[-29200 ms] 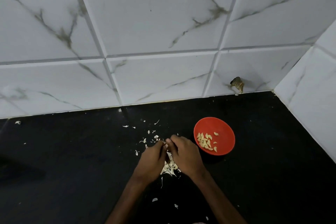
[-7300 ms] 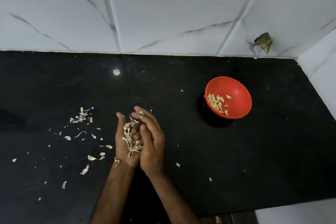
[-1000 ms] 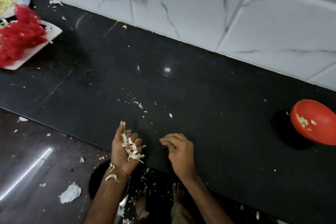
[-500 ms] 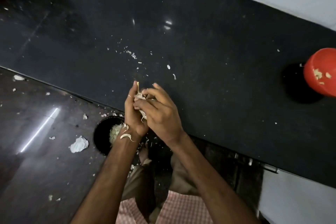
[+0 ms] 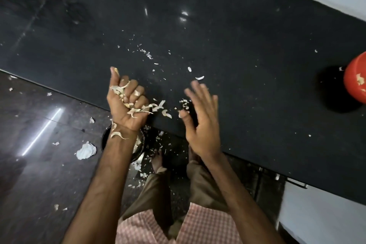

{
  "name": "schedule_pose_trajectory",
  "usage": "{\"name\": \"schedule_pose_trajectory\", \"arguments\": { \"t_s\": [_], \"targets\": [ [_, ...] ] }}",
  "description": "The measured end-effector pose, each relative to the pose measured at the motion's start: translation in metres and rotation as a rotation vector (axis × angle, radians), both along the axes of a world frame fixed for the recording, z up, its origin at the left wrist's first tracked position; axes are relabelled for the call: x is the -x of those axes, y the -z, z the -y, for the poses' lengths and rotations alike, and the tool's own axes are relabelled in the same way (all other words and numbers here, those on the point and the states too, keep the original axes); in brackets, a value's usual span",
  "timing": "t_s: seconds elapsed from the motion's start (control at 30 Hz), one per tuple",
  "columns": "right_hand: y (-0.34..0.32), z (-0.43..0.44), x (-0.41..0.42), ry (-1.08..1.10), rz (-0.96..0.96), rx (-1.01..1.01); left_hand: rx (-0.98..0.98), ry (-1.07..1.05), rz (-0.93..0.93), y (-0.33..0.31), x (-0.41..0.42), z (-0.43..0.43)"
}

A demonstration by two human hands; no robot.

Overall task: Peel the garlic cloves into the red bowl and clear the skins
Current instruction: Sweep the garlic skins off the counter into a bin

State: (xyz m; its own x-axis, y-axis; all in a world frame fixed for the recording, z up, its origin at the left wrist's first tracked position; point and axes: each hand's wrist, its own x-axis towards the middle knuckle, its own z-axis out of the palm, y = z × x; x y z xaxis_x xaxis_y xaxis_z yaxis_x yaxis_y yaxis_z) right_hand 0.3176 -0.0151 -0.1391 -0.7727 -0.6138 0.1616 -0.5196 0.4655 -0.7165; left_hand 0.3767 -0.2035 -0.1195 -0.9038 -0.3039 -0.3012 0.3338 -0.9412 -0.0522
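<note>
My left hand (image 5: 126, 105) is curled round a bunch of papery garlic skins (image 5: 126, 98) at the front edge of the black counter (image 5: 217, 45). A few skins stick out of the fist and one clings to my wrist. My right hand (image 5: 200, 121) is beside it, fingers straight and spread, holding nothing, with a few loose skins (image 5: 164, 108) in the air between the two hands. The red bowl (image 5: 355, 81) with peeled cloves sits at the far right edge of the view, partly cut off. Small skin bits (image 5: 195, 73) lie scattered on the counter.
Below the counter edge a dark round bin (image 5: 138, 147) stands on the floor, mostly hidden behind my left forearm. Skins and a crumpled white scrap (image 5: 86, 150) litter the dark floor (image 5: 39, 164). My legs and feet stand at the counter's base. White tile wall at top right.
My hands have come apart: the right hand has opened and pulled to the right, the left has closed round the skins. Some skins are dropping between them. The camera has tilted further down.
</note>
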Motion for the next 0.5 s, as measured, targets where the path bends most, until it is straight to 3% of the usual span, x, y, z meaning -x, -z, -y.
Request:
{"name": "schedule_pose_trajectory", "arguments": {
  "t_s": [0.07,0.13,0.3,0.5],
  "targets": [
    [0.013,0.003,0.008,0.097,-0.105,-0.369,-0.085,-0.010,-0.092,-0.002,-0.005,0.015],
    [0.019,0.025,0.013,0.141,-0.145,-0.504,-0.100,-0.021,-0.141,-0.005,-0.011,0.026],
    [0.016,0.120,0.041,0.067,-0.082,-0.454,-0.121,-0.031,-0.153,-0.005,-0.030,0.047],
    [0.005,0.158,0.057,-0.587,0.070,-0.201,-0.105,-0.046,-0.131,0.001,-0.058,0.071]
  ]
}}
